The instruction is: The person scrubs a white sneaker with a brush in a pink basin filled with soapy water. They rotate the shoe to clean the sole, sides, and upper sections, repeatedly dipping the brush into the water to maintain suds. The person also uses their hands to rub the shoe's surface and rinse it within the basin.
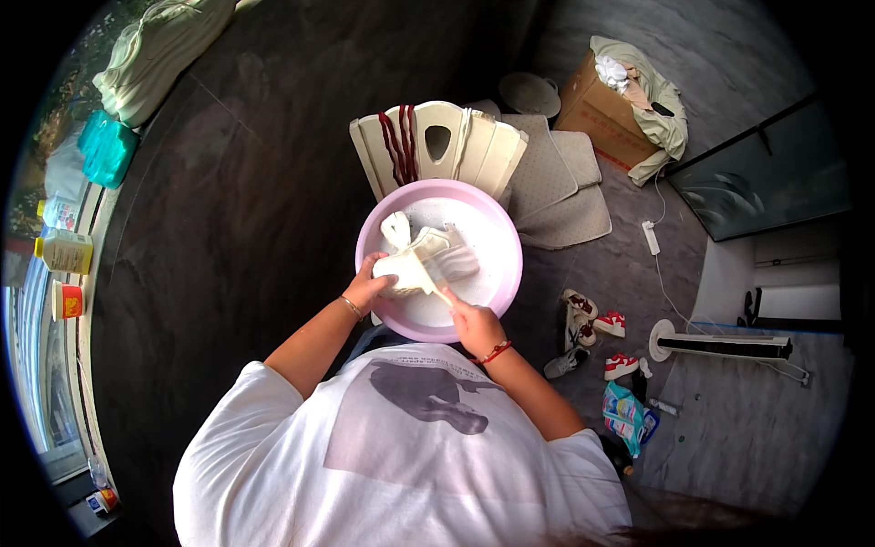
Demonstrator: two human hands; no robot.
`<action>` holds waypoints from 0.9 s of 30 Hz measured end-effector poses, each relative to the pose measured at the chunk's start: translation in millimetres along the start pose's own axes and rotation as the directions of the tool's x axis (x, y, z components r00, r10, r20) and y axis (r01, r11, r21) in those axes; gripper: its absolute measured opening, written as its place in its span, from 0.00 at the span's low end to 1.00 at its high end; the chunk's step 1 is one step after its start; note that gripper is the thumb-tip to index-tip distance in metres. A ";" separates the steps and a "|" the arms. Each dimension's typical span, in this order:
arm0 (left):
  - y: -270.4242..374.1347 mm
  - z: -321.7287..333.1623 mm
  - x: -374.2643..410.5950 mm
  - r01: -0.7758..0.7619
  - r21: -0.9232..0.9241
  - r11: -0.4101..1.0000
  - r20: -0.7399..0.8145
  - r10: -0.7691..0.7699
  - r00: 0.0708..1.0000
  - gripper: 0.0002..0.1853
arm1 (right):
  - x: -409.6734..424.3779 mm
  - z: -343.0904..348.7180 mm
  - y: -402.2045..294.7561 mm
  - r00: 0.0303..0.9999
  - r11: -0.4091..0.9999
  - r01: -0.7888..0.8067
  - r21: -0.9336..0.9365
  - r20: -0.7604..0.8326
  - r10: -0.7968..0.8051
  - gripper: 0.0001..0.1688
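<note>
A pink plastic basin (508, 239) of sudsy water stands before me. My left hand (370, 280) grips one end of a white shoe (403, 272) held over the suds, thumb on top. In my right hand (477, 331) is the pale handle of a brush (433, 277), laid across the shoe. Motion blurs the brush head, so its bristles cannot be made out. A pale, ribbed shape beside it, partly in the foam, is too blurred to name. The shoe's tongue (396, 230) points up and away from me.
Dark red laces (398, 143) and a white lace (462, 142) hang over a cream chair back (419, 137) behind the basin. Folded mats (564, 205), a cardboard box (595, 126), several shoes (580, 318), a tower fan (728, 344) and a power strip (650, 238) are at right.
</note>
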State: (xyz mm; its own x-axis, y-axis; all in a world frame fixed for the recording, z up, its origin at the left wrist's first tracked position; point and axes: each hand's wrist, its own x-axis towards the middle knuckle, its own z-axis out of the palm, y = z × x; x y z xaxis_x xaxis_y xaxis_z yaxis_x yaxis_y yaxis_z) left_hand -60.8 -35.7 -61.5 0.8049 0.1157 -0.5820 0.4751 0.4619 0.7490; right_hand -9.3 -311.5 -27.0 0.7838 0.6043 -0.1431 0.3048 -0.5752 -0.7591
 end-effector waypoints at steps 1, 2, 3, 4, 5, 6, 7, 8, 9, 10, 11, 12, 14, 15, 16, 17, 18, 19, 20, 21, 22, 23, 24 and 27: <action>0.4 0.8 1.4 -0.001 0.007 1.000 0.011 0.001 1.000 0.37 | 2.9 2.6 13.8 0.998 0.998 -0.049 -0.039 -0.026 0.048 0.26; 0.2 2.3 2.7 -0.005 0.014 1.000 0.015 0.005 1.000 0.36 | 6.4 4.1 34.4 0.988 0.988 -0.132 -0.080 -0.096 0.124 0.26; -0.2 2.1 2.9 -0.009 0.017 1.000 0.010 0.009 1.000 0.36 | 12.8 -1.3 37.0 0.968 0.971 -0.211 -0.114 -0.161 0.192 0.26; -0.5 1.9 3.1 -0.014 0.021 1.000 0.005 0.013 1.000 0.36 | 15.4 -4.9 38.3 0.968 0.958 -0.228 -0.176 -0.147 0.203 0.26; -0.4 1.4 3.3 -0.005 0.024 1.000 -0.010 0.005 1.000 0.36 | 13.4 -2.2 36.2 0.983 0.978 -0.159 -0.134 -0.115 0.144 0.26; 1.1 2.8 1.2 0.009 0.026 1.000 -0.026 -0.008 1.000 0.36 | 11.1 1.1 20.1 0.993 0.992 -0.093 -0.090 -0.082 0.086 0.26; 1.1 3.5 0.0 0.022 0.026 0.999 -0.041 -0.021 0.999 0.35 | 8.8 2.8 3.5 0.998 0.999 -0.029 -0.044 -0.053 0.026 0.26; 0.6 3.5 0.1 0.031 0.028 0.999 -0.044 -0.029 0.999 0.35 | 7.3 2.1 -10.7 0.994 0.994 0.105 0.002 -0.014 -0.105 0.26; 1.6 2.8 0.7 0.037 0.033 0.999 -0.045 -0.035 0.998 0.35 | 8.3 1.6 -9.7 0.998 0.998 0.058 -0.021 -0.016 -0.058 0.25; 2.4 2.5 0.0 0.042 0.037 0.998 -0.047 -0.041 0.998 0.35 | 11.1 0.5 -5.2 1.000 0.999 0.011 -0.045 -0.019 -0.012 0.25; -1.9 1.1 1.7 0.026 0.028 0.999 -0.053 -0.025 0.998 0.35 | 13.5 -0.5 1.4 0.999 0.997 -0.035 -0.068 -0.022 0.034 0.25; -6.8 0.0 7.5 0.005 0.022 1.000 -0.056 -0.004 0.998 0.35 | 17.5 0.0 19.5 0.986 0.982 -0.145 -0.122 -0.096 0.134 0.25; -6.1 2.5 14.3 0.000 0.023 1.000 -0.068 0.002 0.998 0.35 | 19.0 1.3 38.4 0.973 0.972 -0.199 -0.122 -0.140 0.182 0.26; -5.1 3.8 14.7 0.018 0.026 1.000 -0.085 -0.015 0.996 0.34 | 17.4 2.8 37.0 0.981 0.975 -0.171 -0.145 -0.121 0.154 0.26; -6.0 4.1 11.0 0.041 0.023 0.999 -0.108 -0.038 0.993 0.34 | 12.6 2.1 18.6 0.994 0.993 -0.064 -0.101 -0.098 0.054 0.26; -5.2 4.7 10.1 0.076 0.001 0.997 -0.142 -0.075 0.987 0.34 | 9.5 3.0 -0.2 0.996 0.998 0.043 -0.053 -0.080 -0.047 0.27; -0.7 8.6 10.9 0.110 -0.017 0.994 -0.165 -0.112 0.980 0.33 | 7.2 7.1 -3.9 0.982 0.985 0.170 -0.006 -0.080 -0.170 0.28; 1.6 11.2 11.2 0.144 -0.035 0.989 -0.188 -0.148 0.971 0.33 | 6.5 6.6 -2.0 0.992 0.995 0.082 -0.053 -0.088 -0.086 0.27; -1.9 11.4 13.1 0.177 -0.066 0.982 -0.176 -0.186 0.967 0.33 | 7.0 5.3 2.6 0.995 0.995 -0.007 -0.100 -0.099 -0.003 0.26; -5.8 8.4 16.8 0.202 -0.097 0.975 -0.168 -0.216 0.962 0.33 | 10.1 3.7 7.2 0.991 0.986 -0.086 -0.145 -0.112 0.070 0.25; -4.8 10.3 20.5 0.230 -0.122 0.966 -0.152 -0.247 0.957 0.33 | 11.4 -1.1 18.2 0.972 0.972 -0.192 -0.136 -0.160 0.170 0.25; -4.5 12.6 23.4 0.240 -0.107 0.965 -0.173 -0.255 0.951 0.32 | 14.5 0.8 35.1 0.955 0.969 -0.217 -0.117 -0.233 0.185 0.25; -7.2 15.2 24.9 0.253 -0.098 0.962 -0.199 -0.268 0.943 0.31 | 14.5 -1.0 30.7 0.964 0.971 -0.195 -0.141 -0.210 0.164 0.25; -10.6 8.4 29.8 0.316 -0.154 0.936 -0.137 -0.337 0.931 0.29 | 9.8 3.3 0.5 0.992 0.991 -0.006 -0.132 -0.122 -0.011 0.25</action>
State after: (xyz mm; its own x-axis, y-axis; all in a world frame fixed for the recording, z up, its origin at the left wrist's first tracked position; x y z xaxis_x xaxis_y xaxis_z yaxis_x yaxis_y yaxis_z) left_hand -38.8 -44.5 -84.2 0.5407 0.0727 -0.8380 0.6443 0.6047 0.4682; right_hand -3.2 -304.0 -30.9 0.8408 0.5384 -0.0564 0.3691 -0.6464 -0.6678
